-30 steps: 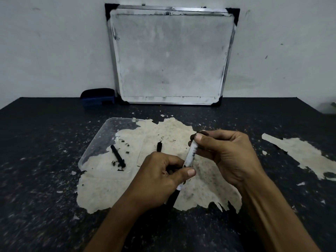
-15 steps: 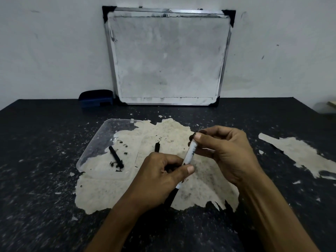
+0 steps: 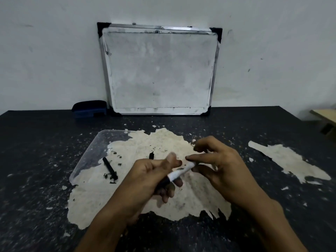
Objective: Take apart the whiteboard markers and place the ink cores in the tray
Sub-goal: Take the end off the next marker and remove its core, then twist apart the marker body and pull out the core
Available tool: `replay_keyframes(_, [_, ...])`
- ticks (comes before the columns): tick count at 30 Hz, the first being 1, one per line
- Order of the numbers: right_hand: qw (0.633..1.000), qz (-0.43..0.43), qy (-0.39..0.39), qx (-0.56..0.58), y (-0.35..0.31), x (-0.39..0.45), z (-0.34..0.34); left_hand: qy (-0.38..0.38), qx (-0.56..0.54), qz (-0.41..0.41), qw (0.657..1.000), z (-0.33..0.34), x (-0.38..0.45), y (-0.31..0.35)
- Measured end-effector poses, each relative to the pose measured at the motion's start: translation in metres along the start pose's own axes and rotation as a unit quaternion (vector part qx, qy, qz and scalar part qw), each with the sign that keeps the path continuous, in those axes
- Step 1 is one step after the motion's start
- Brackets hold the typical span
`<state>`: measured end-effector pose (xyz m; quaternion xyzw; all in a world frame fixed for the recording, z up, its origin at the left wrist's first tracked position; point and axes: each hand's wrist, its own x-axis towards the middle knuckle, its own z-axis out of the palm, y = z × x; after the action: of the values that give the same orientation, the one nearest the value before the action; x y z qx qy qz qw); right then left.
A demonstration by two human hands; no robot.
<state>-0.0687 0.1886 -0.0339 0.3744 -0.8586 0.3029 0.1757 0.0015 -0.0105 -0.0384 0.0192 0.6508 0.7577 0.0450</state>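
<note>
From the head view, my left hand [image 3: 154, 176] grips the marker [image 3: 179, 173], now tipped flatter than a second ago, while my right hand [image 3: 216, 166] pinches its white end. I reckon the end piece is working loose, core next. One core [image 3: 110, 168] already lies in the tray [image 3: 87, 157].

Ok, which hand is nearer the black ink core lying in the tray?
Left. The left hand, gripping the marker, sits just right of the ink core in the tray. The right hand is farther right, beyond the marker.
</note>
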Motion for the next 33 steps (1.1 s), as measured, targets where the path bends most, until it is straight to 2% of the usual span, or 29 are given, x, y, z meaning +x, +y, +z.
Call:
replay_keyframes(3, [0.992, 0.106, 0.072, 0.018, 0.017, -0.005, -0.004, 0.032, -0.105, -0.013, 0.994, -0.003, 0.003, 0.004])
replay_keyframes(6, [0.959, 0.247, 0.133, -0.050, 0.034, -0.009, -0.008, 0.035, -0.094, -0.012, 0.995, -0.003, 0.004, 0.004])
replay_keyframes(8, [0.927, 0.338, 0.140, -0.077, 0.043, -0.011, -0.006, 0.033, -0.072, -0.011, 0.997, -0.001, 0.004, 0.002])
replay_keyframes(10, [0.905, 0.388, 0.130, -0.112, 0.045, -0.012, -0.004, 0.028, -0.057, -0.015, 0.998, 0.001, 0.005, -0.001])
replay_keyframes(13, [0.890, 0.416, 0.105, -0.156, 0.042, -0.013, -0.001, 0.022, -0.042, -0.020, 0.999, 0.003, 0.006, -0.004])
replay_keyframes(20, [0.874, 0.449, 0.088, -0.164, 0.037, -0.015, 0.001, 0.033, -0.042, -0.027, 0.998, 0.003, 0.008, -0.007])
replay_keyframes(33, [0.883, 0.423, 0.128, -0.158, 0.037, -0.016, 0.003, 0.050, -0.048, -0.019, 0.997, 0.002, 0.008, -0.008])
